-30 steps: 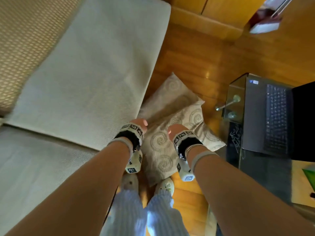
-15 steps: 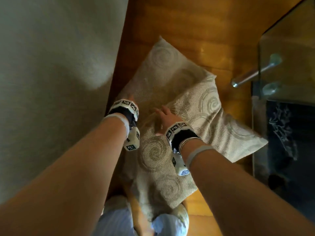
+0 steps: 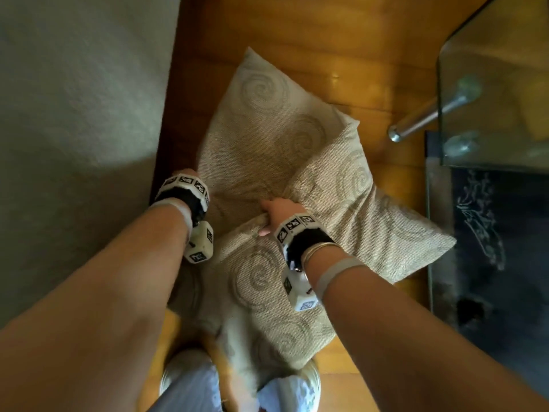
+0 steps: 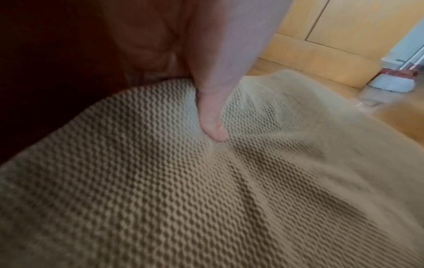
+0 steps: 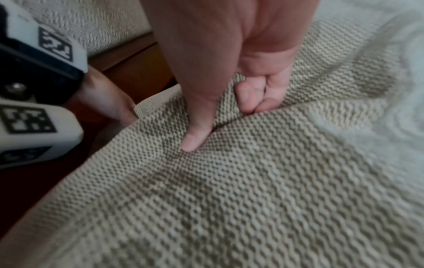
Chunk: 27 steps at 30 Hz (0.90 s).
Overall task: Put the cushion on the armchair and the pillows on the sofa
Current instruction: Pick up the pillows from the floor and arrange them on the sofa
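Wooden floor (image 3: 371, 63), both hands pinching pillow (image 3: 261, 281) edge.

Two pillows are stacked on the wooden floor (image 3: 297, 40), the upper pillow (image 3: 341, 233) lying across the near part of the lower pillow (image 3: 261, 120). The sofa (image 3: 83, 114) is set to their left, the glass table (image 3: 499, 84) to their right, with a rug (image 3: 490, 233) under it. The feet (image 3: 300, 391) are placed just before the pillows' near corner.
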{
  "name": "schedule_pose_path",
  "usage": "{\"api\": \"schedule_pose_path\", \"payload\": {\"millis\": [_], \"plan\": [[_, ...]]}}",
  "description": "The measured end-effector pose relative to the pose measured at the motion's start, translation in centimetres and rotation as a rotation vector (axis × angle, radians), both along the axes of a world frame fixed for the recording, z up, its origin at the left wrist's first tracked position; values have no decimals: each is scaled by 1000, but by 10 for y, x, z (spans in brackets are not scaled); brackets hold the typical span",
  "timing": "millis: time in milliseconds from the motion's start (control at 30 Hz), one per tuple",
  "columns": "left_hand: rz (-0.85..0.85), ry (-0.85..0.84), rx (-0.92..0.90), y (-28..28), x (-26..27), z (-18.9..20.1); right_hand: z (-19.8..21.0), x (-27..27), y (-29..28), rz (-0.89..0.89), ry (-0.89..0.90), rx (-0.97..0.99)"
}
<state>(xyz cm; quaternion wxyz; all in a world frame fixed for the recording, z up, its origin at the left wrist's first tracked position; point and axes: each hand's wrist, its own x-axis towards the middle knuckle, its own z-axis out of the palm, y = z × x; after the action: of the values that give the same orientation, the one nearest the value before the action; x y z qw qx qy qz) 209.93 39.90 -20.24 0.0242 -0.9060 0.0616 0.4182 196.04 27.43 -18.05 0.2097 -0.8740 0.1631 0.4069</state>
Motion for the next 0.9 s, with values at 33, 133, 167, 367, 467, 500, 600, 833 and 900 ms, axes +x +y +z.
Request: {"api": "schedule_pose_path", "payload": {"millis": [33,133,167,367,467,500,600,833,900], "plan": [[-34,17,25,1,-3,12,9,-3,1,-36,-11,-2],[-106,51,-54,-7,-15,56,46,-14,6,-139,-11,-15],[-131,78,-106,-14,-21,77,62,-17,7,-167,5,-14],[-239,109,-360,-58,-34,220,180,-30,6,-254,21,-54],[-251,6,-394,-55,-22,303,254,-28,1,-308,10,-69],[-245,-18,-396,-51,-17,332,280,-25,-2,-306,2,-80],[-225,-75,-409,-31,2,426,368,-6,-3,-246,-32,-90],[-136,-294,-313,86,54,610,560,86,57,46,-204,-100],[-90,-345,-251,137,63,646,596,111,90,175,-238,-95]]}}
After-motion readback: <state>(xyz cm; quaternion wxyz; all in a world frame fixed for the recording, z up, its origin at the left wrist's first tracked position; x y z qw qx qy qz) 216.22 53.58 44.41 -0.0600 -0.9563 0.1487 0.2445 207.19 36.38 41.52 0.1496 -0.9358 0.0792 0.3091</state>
